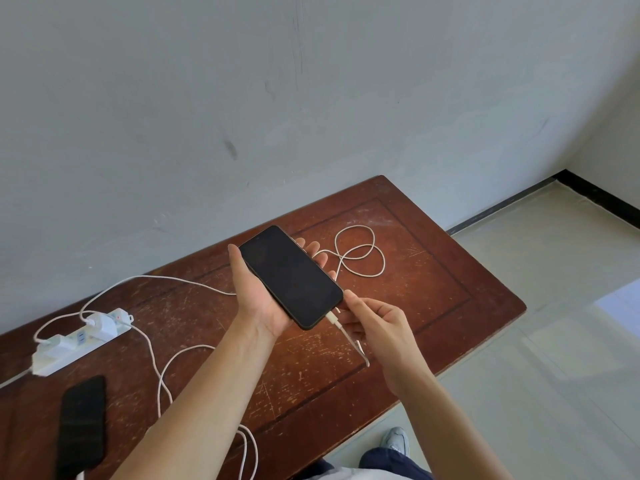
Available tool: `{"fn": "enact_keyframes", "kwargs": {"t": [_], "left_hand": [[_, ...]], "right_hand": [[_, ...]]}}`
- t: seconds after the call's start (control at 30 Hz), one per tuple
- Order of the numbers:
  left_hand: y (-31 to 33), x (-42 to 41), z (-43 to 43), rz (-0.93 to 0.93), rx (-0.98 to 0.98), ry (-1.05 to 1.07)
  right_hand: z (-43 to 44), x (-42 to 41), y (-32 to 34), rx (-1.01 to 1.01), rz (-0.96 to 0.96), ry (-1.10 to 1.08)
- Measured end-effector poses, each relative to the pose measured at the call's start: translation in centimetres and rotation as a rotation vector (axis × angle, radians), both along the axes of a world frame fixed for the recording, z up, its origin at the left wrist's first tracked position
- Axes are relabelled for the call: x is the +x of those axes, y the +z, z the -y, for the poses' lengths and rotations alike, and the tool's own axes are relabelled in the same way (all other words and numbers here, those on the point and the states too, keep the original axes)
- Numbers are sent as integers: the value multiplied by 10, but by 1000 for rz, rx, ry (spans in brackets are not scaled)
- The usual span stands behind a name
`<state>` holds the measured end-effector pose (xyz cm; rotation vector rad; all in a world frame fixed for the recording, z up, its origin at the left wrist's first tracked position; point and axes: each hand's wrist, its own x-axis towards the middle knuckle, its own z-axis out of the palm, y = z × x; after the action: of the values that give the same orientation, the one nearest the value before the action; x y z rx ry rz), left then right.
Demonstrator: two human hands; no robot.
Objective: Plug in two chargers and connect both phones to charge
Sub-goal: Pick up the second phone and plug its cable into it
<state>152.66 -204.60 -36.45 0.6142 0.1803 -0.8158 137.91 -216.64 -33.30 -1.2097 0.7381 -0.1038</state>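
- Black slab phone (pixel 290 277) lies cradled in the left hand (pixel 258 299); the right hand (pixel 375 323) pinches the white cable plug (pixel 333 318) at its port
- Both white chargers (pixel 100 323) sit in the strip; second phone (pixel 82 419) seems cabled

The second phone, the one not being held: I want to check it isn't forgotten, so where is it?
In the head view the second phone lies screen-up at the table's near left corner, just in front of the white power strip.
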Motion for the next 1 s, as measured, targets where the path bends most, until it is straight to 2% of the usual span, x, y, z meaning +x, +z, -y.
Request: {"fn": "enact_keyframes", "kwargs": {"t": [0.33, 0.77, 1.0], "left_hand": [[-8, -2, -2, 15, -32, -42], [-4, -7, 1, 8, 110, 24], [1, -8, 3, -69, 126, 51]], "right_hand": [[0, -4, -12, 13, -2, 21], [2, -5, -24, -24, 47, 60], [3, -3, -32, 6, 71, 68]]}}
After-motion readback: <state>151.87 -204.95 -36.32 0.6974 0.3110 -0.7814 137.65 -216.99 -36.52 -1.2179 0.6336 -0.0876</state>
